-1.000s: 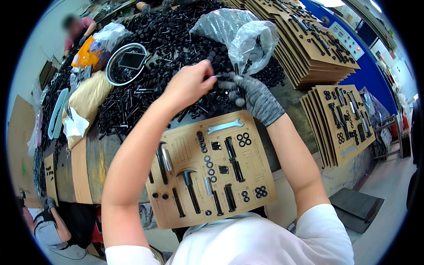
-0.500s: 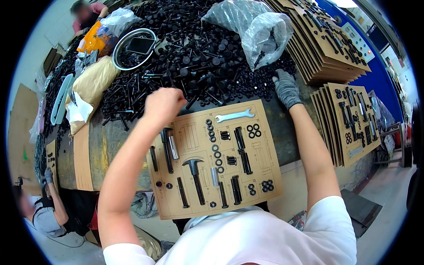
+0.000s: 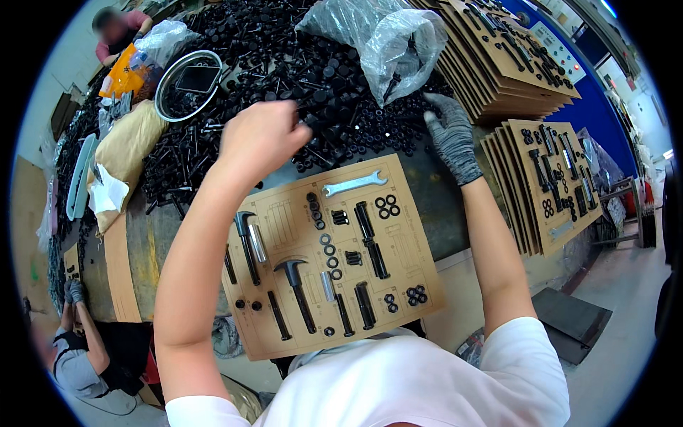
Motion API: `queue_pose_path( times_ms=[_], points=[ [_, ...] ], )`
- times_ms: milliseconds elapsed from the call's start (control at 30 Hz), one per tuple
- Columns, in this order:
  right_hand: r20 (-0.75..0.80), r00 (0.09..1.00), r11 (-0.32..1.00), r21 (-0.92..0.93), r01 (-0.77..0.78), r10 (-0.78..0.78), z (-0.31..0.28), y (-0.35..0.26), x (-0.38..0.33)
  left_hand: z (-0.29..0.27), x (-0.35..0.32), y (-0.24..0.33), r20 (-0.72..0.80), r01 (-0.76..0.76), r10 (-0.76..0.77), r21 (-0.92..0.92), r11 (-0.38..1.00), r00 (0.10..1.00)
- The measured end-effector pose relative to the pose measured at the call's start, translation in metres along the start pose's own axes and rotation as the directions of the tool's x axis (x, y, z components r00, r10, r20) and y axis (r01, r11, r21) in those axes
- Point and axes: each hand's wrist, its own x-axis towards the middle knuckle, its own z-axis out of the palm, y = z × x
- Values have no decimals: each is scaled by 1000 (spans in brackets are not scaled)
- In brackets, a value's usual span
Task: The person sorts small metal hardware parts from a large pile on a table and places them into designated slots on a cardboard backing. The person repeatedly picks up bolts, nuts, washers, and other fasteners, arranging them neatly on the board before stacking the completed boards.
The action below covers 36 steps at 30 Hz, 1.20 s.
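The bare left hand (image 3: 260,135) sits curled over the near edge of the heap of black hardware (image 3: 284,71), just above the centre of the frame. Its fingers are bent inward toward the pile, and from this angle I cannot tell whether the grip pinches a piece or is merely closed on itself. The right hand (image 3: 449,135), in a grey knitted glove, lies flat with fingers spread on the right edge of the same heap, at the mouth of a crumpled clear plastic bag (image 3: 384,43) that spills more black parts; its grip is loose and open, resting on the pieces rather than closing on one.

Below both hands, in the middle of the frame, a cardboard insert board (image 3: 284,313) lies on the dark bench (image 3: 434,192). It is flat brown card, cut with shaped recesses so each piece keeps its own slot: a bright metal spanner (image 3: 353,185) near the top edge, black bolts, rings and nuts in rows, and a black hammer-shaped tool (image 3: 295,281) lower down. Several recesses are bare.

Stacks of filled boards (image 3: 498,64) stand at the upper right, and more lean in a row at the right (image 3: 551,185), set within reach of the gloved hand. A round metal bowl (image 3: 186,82) and a tan sack (image 3: 128,146) sit at the upper left. Another person (image 3: 117,25) sits at the far upper left, and a third person (image 3: 85,349) crouches at the lower left.
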Motion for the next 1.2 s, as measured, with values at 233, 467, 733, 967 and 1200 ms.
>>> queue_pose_path(
  times_ms=[233,467,733,967,1200],
  points=[
    [492,782,800,247,-548,383,-10,-80,17,40,21,72,-200,-280,218,-364,888,955],
    [69,963,942,-237,-236,259,-10,41,-23,14,-111,-12,-184,-295,262,-183,938,947],
    [131,978,981,88,-175,163,-25,-105,-56,65,-226,8,-24,-441,445,-186,878,895],
    [224,960,965,165,-206,166,-26,-154,-81,61,-241,1,-102,-429,419,-118,895,902],
    [389,917,982,121,-148,90,-8,-183,-78,80,-245,-11,-138,-462,446,-128,878,884]
  ],
)
